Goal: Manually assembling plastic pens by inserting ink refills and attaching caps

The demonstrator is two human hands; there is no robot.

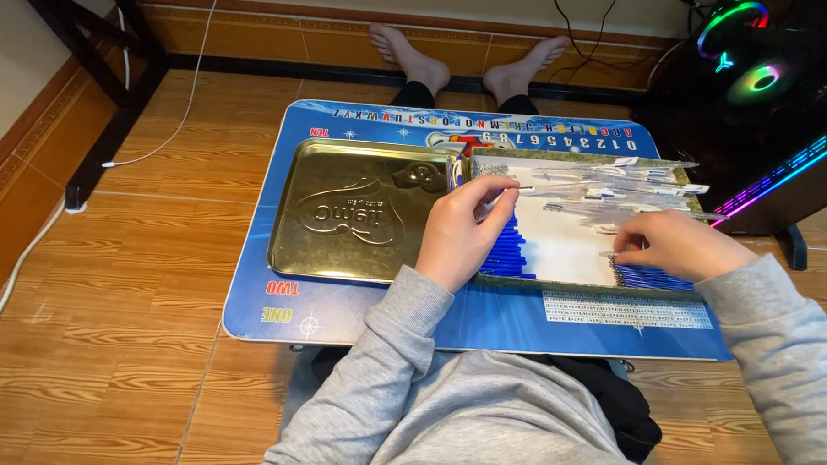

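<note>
We sit on a wood-patterned tile floor (126, 342) with a low blue rectangular lap table (356, 308) across our legs; its near edge runs just under our wrists and its left edge leaves wide open floor on that side. To the right of our right hand, a black computer case with glowing coloured fans (757, 98) stands close to the table's right corner, so room there is tight.

On the table, left of our left hand, lies a gold-coloured rectangular metal tin lid (359, 208), face up, its right rim touching the tin box beside it. That shallow metal tin box with a white lining (569, 242) lies under both hands, its near rim just below our fingers.

Our left hand (459, 234) rests over the box's left part, fingers curled and pinching a thin clear plastic pen tube (502, 197) between thumb and forefinger. Directly beneath and to the right of that grip lies a row of blue pen refills (509, 250), stacked against the box's left wall.

Our right hand (674, 243) lies palm down over the box's right near corner, fingertips touching a second bunch of blue pen parts (655, 279); whether it actually grasps one we cannot tell. Beyond both hands, toward the far rim, a loose heap of clear pen tubes (617, 189) spreads, some overhanging the right edge. Bare white lining stays open between the hands.
</note>
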